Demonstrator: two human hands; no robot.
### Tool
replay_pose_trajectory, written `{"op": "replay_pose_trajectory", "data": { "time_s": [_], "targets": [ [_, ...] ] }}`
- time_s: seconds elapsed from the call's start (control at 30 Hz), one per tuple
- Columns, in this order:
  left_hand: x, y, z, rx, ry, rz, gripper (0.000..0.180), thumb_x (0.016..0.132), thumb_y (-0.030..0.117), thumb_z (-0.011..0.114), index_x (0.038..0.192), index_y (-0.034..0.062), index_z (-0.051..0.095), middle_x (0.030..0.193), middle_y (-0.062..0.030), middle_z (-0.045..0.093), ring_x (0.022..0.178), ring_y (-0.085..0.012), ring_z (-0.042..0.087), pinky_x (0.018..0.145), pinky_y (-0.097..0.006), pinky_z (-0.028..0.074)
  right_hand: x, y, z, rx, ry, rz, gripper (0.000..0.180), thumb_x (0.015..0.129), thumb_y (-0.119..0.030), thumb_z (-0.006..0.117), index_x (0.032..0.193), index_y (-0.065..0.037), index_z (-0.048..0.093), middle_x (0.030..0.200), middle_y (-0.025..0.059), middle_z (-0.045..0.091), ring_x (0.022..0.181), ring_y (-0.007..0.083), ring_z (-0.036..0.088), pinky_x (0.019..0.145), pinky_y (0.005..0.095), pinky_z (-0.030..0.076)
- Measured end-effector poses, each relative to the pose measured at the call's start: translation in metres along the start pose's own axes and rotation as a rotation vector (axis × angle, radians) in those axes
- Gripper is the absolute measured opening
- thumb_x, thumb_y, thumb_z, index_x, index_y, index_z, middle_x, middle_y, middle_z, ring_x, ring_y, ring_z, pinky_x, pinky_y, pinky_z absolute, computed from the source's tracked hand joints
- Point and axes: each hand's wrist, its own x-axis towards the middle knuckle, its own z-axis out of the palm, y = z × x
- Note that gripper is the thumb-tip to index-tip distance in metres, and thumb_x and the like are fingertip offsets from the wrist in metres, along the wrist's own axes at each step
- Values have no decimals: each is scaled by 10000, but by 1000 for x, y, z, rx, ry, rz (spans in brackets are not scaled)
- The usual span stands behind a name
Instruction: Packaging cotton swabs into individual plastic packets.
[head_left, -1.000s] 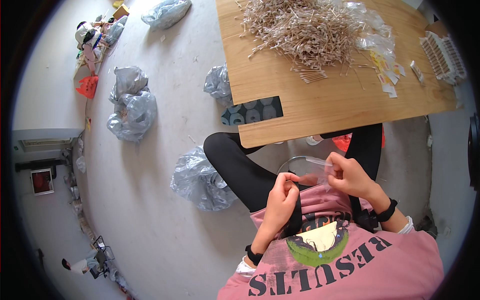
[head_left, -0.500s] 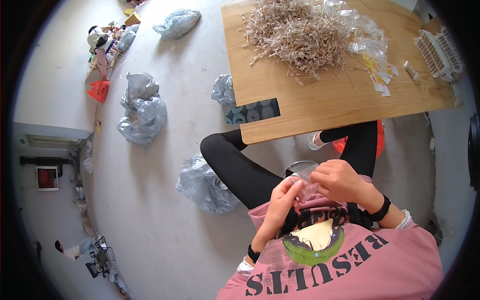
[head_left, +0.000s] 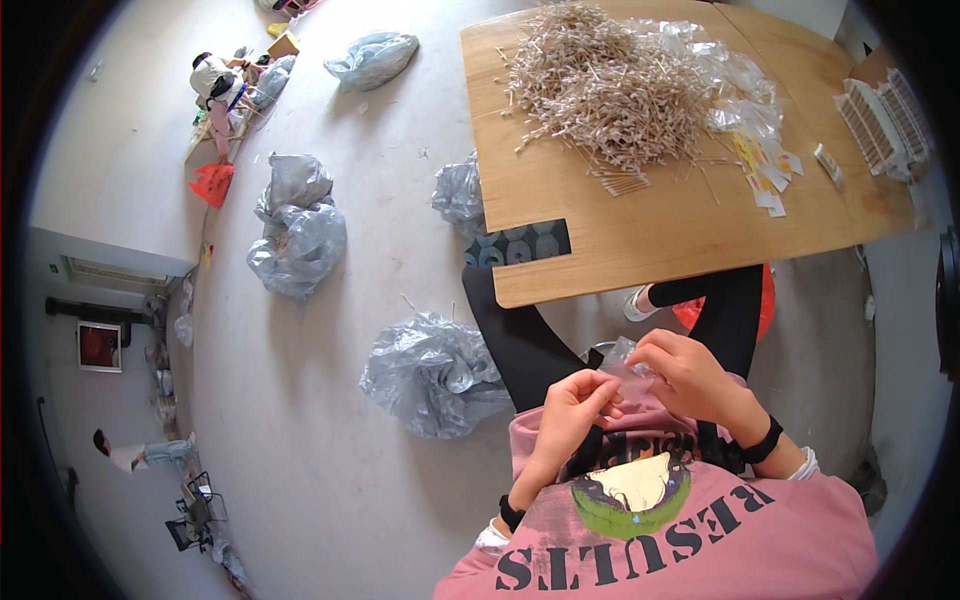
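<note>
A small clear plastic bag (head_left: pixel 622 358) is in front of my body, above my lap. My right hand (head_left: pixel 688 374) grips it, with bent fingers pressed on its right side. Beside its lower left edge, my left hand (head_left: pixel 574 412) is closed in a pinch, thumb against fingertips. Whether the bag's edge or something small sits in that pinch cannot be made out. Beyond both hands, a big heap of cotton swabs (head_left: pixel 625 95) covers the far part of the wooden table (head_left: pixel 590 275). More clear bags (head_left: pixel 750 95) and yellow-and-white cards (head_left: pixel 765 175) lie right of the heap.
A small white pack (head_left: pixel 828 165) and stacked packs (head_left: pixel 880 120) are at the table's right. Grey plastic bags (head_left: pixel 430 375) (head_left: pixel 298 240) (head_left: pixel 372 60) lie on the floor to the left. A red bag (head_left: pixel 767 300) is under the table. Another person (head_left: pixel 215 85) bends at the far left.
The clear bag has shifted up and away from my left hand, staying with my right. My left fingers have closed tighter. My left knee has swung inward, and the whole view has shifted slightly.
</note>
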Motion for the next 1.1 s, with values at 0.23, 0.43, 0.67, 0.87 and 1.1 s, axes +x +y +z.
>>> {"op": "replay_pose_trajectory", "data": {
  "time_s": [0.23,0.43,0.67,0.87,1.1],
  "targets": [
    [5,7,6,-46,78,93,178,996,150,607,1029,-12,672,878,-46,698,752,-104,683,587,-217,537,13,-2,3,181,-28,11,289,799,-58,747,1073,-46,659,957,114,639,864,286,657,726,352,552],
    [10,11,4,1,102,189,150,980,109,632,1000,-33,675,803,-44,693,705,-87,671,592,-203,513,32,-3,8,322,-153,164,372,782,-65,803,1124,-38,660,972,106,651,856,228,680,739,303,568],
    [28,20,-17,10,107,270,170,958,130,665,936,-35,701,766,-55,702,649,-73,647,576,-222,502,68,5,11,347,-271,292,261,810,17,762,1066,2,714,915,111,699,808,178,699,718,264,560],
    [57,43,-34,208,235,674,182,929,179,655,851,17,633,774,-161,629,700,-340,624,597,-405,481,94,23,8,649,-119,790,106,871,64,681,971,61,713,944,102,725,861,144,686,764,252,548],
    [72,56,-70,311,439,542,225,798,140,682,636,59,549,579,-106,573,511,-309,594,477,-396,455,162,19,36,115,-243,585,154,754,52,642,895,3,609,780,42,640,699,103,626,657,240,494]
  ]
}}
